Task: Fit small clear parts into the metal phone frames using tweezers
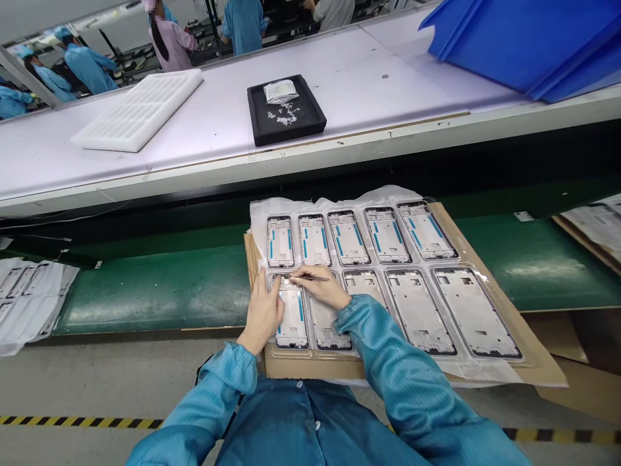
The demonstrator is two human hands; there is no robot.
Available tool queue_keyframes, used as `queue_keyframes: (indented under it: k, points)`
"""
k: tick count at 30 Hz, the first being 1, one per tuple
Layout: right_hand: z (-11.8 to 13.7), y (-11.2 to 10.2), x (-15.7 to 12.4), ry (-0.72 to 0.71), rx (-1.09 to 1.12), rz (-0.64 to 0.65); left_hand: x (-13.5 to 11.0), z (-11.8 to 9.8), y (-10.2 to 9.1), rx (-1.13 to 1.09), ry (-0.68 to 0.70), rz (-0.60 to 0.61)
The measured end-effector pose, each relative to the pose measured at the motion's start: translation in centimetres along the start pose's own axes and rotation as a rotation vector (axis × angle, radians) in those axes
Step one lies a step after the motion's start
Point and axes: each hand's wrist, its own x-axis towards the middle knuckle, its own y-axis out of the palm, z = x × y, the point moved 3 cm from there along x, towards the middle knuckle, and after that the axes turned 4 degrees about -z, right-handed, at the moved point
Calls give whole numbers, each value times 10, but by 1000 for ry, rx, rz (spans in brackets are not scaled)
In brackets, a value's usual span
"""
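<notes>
The right grip point(323, 287) is narrow, pinching a slender pointed tool point(310, 277) whose tip is hard to make out against the top edge of a phone mid-frame point(293, 317). The frame lies directly beneath both hands in a clear plastic tray point(381, 304). The left grip point(263, 312) covers the frame's left side, and whether it clamps the frame cannot be told. Beyond the grips, a black tray point(286, 133) of tiny parts sits on the tabletop point(204, 149).

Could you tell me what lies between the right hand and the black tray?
In the head view, a row of phone frames, a dark gap, then the white bench edge.
</notes>
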Motion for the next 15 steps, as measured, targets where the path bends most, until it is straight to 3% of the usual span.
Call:
queue_keyframes:
  k: [7, 15]
  points:
    - [2, 1, 1, 1, 19, 5, 1, 0, 0, 41, -3, -3]
    - [3, -2, -5, -28, -59, -73, 6, -4, -1, 134, -2, 70]
